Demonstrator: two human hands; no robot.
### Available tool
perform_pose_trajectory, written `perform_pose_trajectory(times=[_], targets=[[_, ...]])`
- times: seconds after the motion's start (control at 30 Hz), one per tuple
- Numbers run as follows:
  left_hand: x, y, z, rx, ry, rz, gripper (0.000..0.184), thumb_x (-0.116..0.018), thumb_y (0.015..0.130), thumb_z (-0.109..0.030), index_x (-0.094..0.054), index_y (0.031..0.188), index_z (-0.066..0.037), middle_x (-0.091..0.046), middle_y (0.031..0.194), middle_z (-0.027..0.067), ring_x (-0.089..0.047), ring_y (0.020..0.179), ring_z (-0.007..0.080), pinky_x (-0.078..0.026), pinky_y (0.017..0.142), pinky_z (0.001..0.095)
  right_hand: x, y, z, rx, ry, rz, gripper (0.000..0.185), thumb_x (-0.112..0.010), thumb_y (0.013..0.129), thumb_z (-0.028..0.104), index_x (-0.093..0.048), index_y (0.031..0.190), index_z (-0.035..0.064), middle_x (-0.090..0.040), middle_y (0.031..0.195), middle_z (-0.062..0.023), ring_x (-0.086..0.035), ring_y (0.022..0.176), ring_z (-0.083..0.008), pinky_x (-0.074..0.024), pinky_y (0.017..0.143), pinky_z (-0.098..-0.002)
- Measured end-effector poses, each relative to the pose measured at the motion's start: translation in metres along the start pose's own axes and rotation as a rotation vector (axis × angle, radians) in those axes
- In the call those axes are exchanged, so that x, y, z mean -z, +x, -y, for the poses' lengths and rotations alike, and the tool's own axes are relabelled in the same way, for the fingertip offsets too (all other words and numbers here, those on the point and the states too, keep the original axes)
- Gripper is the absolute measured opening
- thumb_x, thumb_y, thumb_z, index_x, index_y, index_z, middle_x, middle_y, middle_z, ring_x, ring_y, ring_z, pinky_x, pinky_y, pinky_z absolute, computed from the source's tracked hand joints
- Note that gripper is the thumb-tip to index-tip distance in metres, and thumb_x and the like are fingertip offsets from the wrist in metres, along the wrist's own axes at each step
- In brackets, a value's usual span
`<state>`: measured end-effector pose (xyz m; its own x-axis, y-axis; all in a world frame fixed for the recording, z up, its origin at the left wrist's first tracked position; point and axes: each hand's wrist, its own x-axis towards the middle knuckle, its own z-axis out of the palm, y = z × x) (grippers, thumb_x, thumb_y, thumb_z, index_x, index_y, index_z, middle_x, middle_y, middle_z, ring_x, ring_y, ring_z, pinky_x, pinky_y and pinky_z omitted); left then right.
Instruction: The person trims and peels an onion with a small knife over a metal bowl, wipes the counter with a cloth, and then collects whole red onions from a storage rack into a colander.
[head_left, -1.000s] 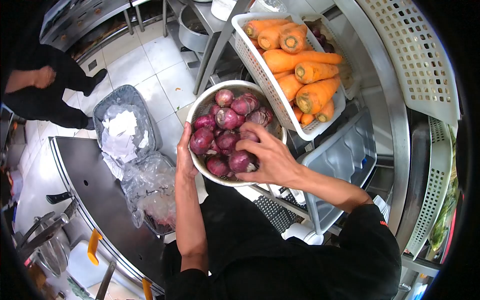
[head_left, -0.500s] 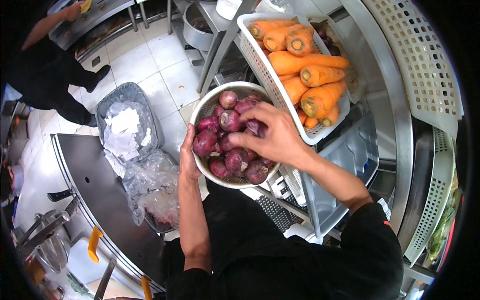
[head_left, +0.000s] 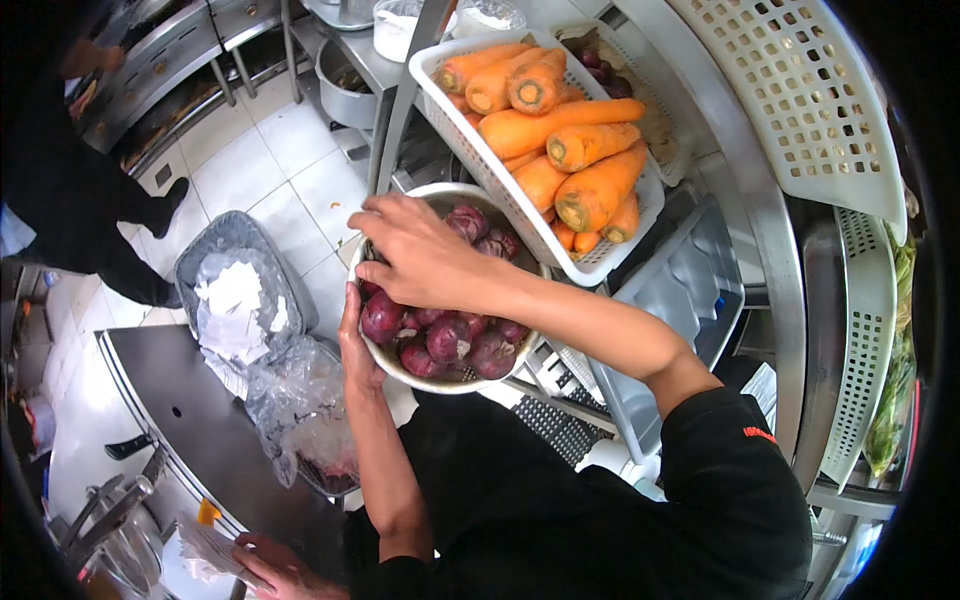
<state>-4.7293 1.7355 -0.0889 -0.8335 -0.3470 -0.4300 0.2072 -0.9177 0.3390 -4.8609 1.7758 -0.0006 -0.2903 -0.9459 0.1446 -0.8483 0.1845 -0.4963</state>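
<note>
A metal colander (head_left: 455, 385) full of red onions (head_left: 447, 338) is in front of my body. My left hand (head_left: 358, 345) grips its left rim, with the palm against the outer wall. Over the colander's upper left part is my right hand (head_left: 405, 245), its fingers curled toward the left rim; whether they hold anything is hidden. My right forearm crosses above the onions and covers some of them. Just right of the colander, a white basket (head_left: 592, 277) holds large orange carrots (head_left: 590, 190).
Two bins (head_left: 186, 275) with paper and plastic bags stand left, beside a steel counter (head_left: 150, 375). Another person's hand (head_left: 285, 570) with papers is at the bottom left. A second person (head_left: 70, 190) stands upper left. Grey trays (head_left: 690, 265) and white crates (head_left: 800, 110) are right.
My right hand has moved from the middle of the onions to the colander's upper left. The view has shifted. A hand with papers has appeared at the bottom left.
</note>
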Motion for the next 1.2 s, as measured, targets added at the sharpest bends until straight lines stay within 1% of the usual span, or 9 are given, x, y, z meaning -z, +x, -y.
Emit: perform_pose_trajectory(times=[0.1,0.13,0.23,0.27,0.33,0.47,0.57,0.77,1.2], targets=[[0.006,0.002,0.0,0.002,0.001,0.07,0.058,-0.042,0.095,-0.047,-0.042,0.132,-0.003,-0.057,0.121,0.0157,-0.058,0.109,0.0295,-0.046,0.095,0.0453,0.081,-0.007,0.004,0.173,-0.017,-0.279,0.028,-0.063,0.084,0.015,-0.061,0.11,0.0062,-0.054,0.117,-0.0175,-0.048,0.115,-0.0341,-0.0344,0.1,-0.0425],[0.004,0.003,0.003,-0.014,-0.013,0.031,0.059,-0.043,0.094,-0.049,-0.043,0.132,-0.004,-0.058,0.119,0.0151,-0.059,0.106,0.0295,-0.048,0.094,0.0446,0.106,-0.016,-0.006,0.151,-0.26,-0.379,0.025,-0.06,0.087,0.02,-0.063,0.109,0.008,-0.054,0.121,-0.0165,-0.046,0.118,-0.0334,-0.033,0.102,-0.0432],[0.007,0.004,0.001,-0.049,0.026,-0.017,0.055,-0.046,0.094,-0.045,-0.044,0.131,-0.005,-0.059,0.118,0.0142,-0.06,0.105,0.0276,-0.049,0.091,0.0431,0.164,-0.04,-0.058,-0.196,-0.488,-0.634,0.039,-0.039,0.097,0.037,-0.06,0.115,0.0094,-0.053,0.126,-0.0155,-0.043,0.123,-0.0332,-0.0262,0.106,-0.0445],[0.008,0.005,0.001,-0.046,0.027,-0.024,0.054,-0.046,0.094,-0.044,-0.045,0.131,-0.005,-0.059,0.118,0.014,-0.06,0.104,0.0272,-0.05,0.091,0.0427,0.182,-0.042,-0.097,-0.354,-0.281,-0.672,0.04,-0.039,0.097,0.038,-0.058,0.12,0.0104,-0.053,0.126,-0.0142,-0.044,0.123,-0.0314,-0.0265,0.106,-0.0431],[0.013,0.005,0.001,-0.039,0.026,-0.049,0.052,-0.047,0.094,-0.043,-0.045,0.13,-0.005,-0.059,0.117,0.0137,-0.06,0.104,0.0264,-0.05,0.089,0.0419,0.22,-0.042,-0.19,-0.513,-0.458,-0.722,0.04,-0.047,0.094,0.037,-0.055,0.124,0.0127,-0.053,0.128,-0.0118,-0.044,0.123,-0.0296,-0.0323,0.103,-0.0407],[0.017,0.007,0.004,-0.045,0.042,-0.149,0.052,-0.047,0.095,-0.042,-0.046,0.13,-0.004,-0.059,0.118,0.0133,-0.06,0.103,0.0253,-0.05,0.089,0.0399,0.264,-0.024,-0.438,-0.988,0.07,-0.516,0.048,-0.059,0.087,0.04,-0.055,0.126,0.0114,-0.051,0.131,-0.0113,-0.046,0.122,-0.0252,-0.0388,0.098,-0.0382],[0.013,0.008,0.006,-0.09,0.071,-0.228,0.052,-0.047,0.095,-0.042,-0.045,0.131,-0.003,-0.057,0.12,0.0135,-0.06,0.104,0.0248,-0.05,0.09,0.0391,0.249,0.011,-0.427,-1.045,0.216,-0.45,0.056,-0.067,0.08,0.044,-0.058,0.121,0.0074,-0.057,0.118,-0.0127,-0.056,0.104,-0.0212,-0.045,0.086,-0.0334],[0.013,0.005,0.003,-0.033,0.12,-0.261,0.057,-0.045,0.095,-0.045,-0.042,0.133,-0.003,-0.055,0.123,0.0134,-0.058,0.107,0.0243,-0.05,0.09,0.0383,0.245,0.017,-0.433,-1.007,0.196,-0.302,0.053,-0.068,0.079,0.045,-0.06,0.116,0.0069,-0.058,0.113,-0.0123,-0.055,0.098,-0.0193,-0.0452,0.081,-0.0328],[0.012,0.006,0.002,-0.035,0.123,-0.243,0.058,-0.045,0.095,-0.046,-0.042,0.133,-0.002,-0.055,0.122,0.0143,-0.058,0.106,0.0244,-0.049,0.091,0.0383,0.246,0.007,-0.43,-0.988,0.173,-0.363,0.048,-0.069,0.078,0.045,-0.064,0.105,0.0058,-0.06,0.104,-0.0113,-0.054,0.084,-0.0151,-0.0458,0.07,-0.0316]])
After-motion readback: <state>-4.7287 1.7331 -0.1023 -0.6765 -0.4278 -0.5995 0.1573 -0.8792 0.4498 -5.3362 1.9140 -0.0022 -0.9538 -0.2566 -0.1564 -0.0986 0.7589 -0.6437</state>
